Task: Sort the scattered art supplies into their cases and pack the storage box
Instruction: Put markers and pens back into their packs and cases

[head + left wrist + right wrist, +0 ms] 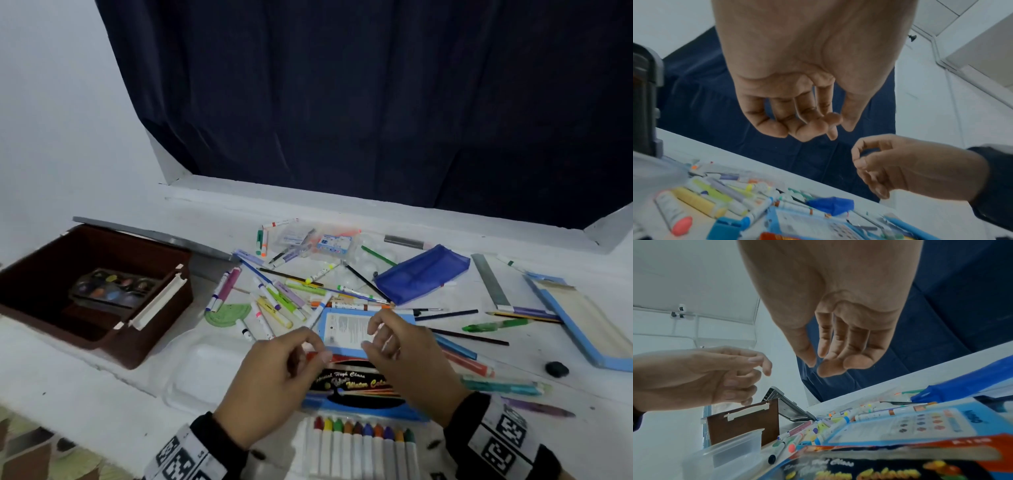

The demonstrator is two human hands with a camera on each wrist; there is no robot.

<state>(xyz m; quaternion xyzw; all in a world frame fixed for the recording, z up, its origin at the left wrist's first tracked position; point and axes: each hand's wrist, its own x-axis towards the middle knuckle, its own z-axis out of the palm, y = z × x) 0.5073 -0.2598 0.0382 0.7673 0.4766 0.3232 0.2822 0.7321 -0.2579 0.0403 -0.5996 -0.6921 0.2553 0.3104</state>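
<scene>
Both hands hover just above a black, red and blue water colour box [356,383] near the table's front edge. My left hand [313,346] has loosely curled fingers and holds nothing; the left wrist view shows its palm [818,126] empty. My right hand [371,337] is also loosely curled and empty, as its wrist view [824,365] confirms. A blue-edged marker case [346,329] lies just beyond the fingers. A row of crayons [363,448] sits in a white tray below the box. Scattered markers [274,301] cover the table's middle. The brown storage box [137,346] stands open at left, with a paint palette [113,287] inside.
A blue mesh pouch [421,270] lies behind the markers. At right are a steel ruler [489,284], an open blue case [582,322] and a black eraser [556,368]. A clear plastic tray [205,370] and a green protractor [227,313] sit left of my hands. A dark curtain hangs behind.
</scene>
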